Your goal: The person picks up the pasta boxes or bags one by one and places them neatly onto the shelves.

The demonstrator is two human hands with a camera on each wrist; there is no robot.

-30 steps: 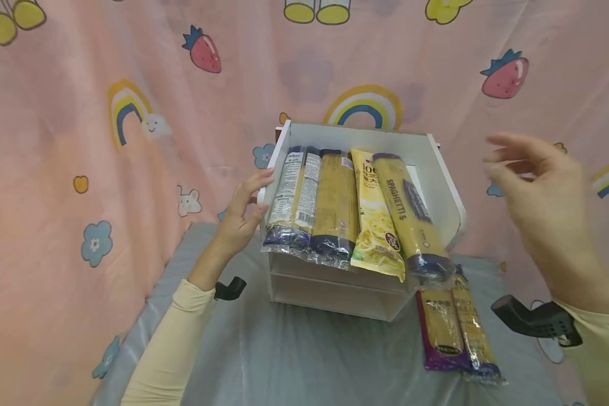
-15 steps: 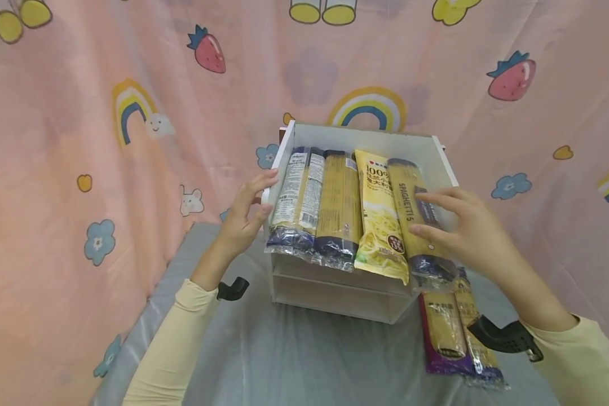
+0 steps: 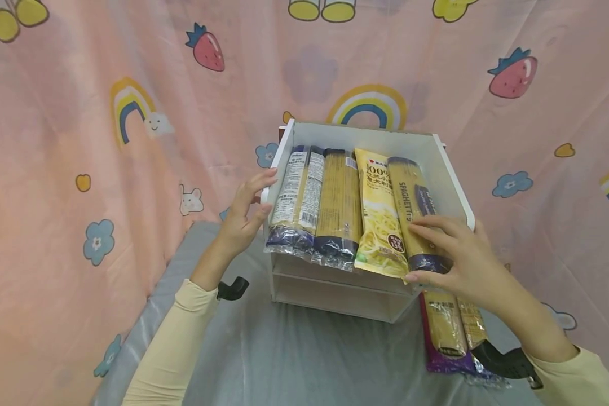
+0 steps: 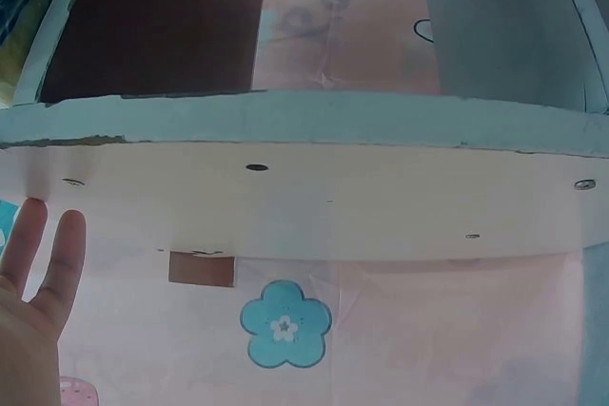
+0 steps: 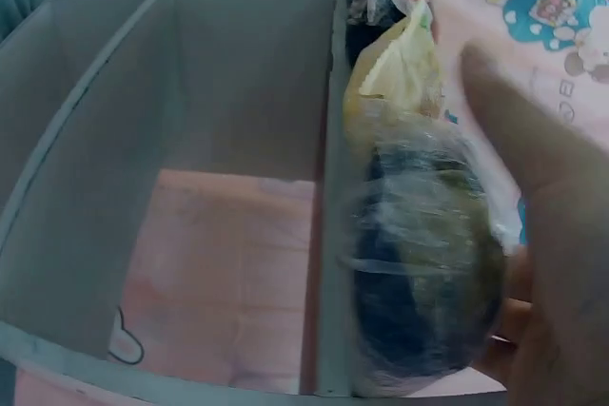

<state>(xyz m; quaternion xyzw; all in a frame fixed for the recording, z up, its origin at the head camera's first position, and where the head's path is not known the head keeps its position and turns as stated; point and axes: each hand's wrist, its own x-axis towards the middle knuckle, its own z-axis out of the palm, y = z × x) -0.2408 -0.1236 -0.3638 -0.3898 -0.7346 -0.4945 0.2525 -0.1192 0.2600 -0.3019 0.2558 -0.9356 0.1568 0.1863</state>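
Observation:
My left hand [image 3: 241,217] rests its fingertips on the left side wall of a white shelf unit [image 3: 279,169]; its fingers look straight in the left wrist view. On the shelf's top tray, pasta packs lie side by side. My right hand [image 3: 459,256] is over the near end of the rightmost one, a spaghetti pack [image 3: 403,189]. Its fingers lie across the pack and the thumb is beside the near end. Left of it are a yellow pasta pack [image 3: 380,208], a clear pack of spaghetti [image 3: 337,203] and a pack with white labels [image 3: 294,197].
Two more pasta packs, one with a purple end [image 3: 444,332], lie on the grey cloth [image 3: 309,361] right of the shelf, partly behind my right arm. Open compartments [image 3: 330,293] show under the tray. A pink patterned curtain [image 3: 243,101] hangs behind.
My right hand has come in from the right onto the spaghetti pack, then slid toward its near end. The pack has turned straighter, alongside the yellow one. My left hand stays at the wall.

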